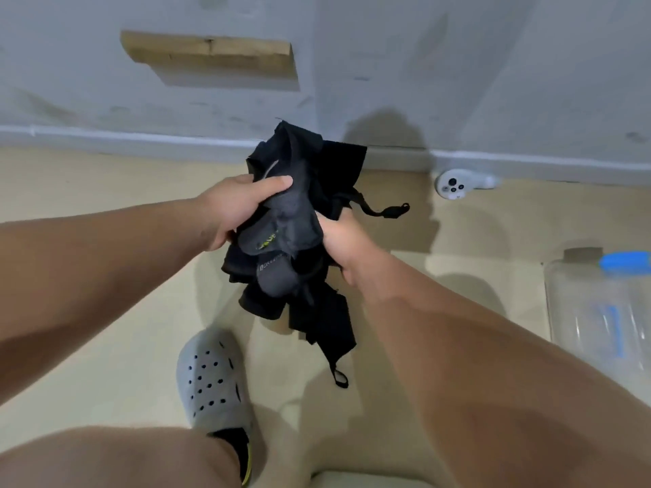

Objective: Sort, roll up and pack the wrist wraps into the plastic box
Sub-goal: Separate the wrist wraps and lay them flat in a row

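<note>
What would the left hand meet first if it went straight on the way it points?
The left hand grips the bundle of wrist wraps, so that comes first; past it, it would probably meet the right hand holding the other side.

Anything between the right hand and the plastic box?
Head view: only bare, shadowed floor between the right hand, gripping the wraps, and the box. The white controller lies farther back by the wall, off that line.
</note>
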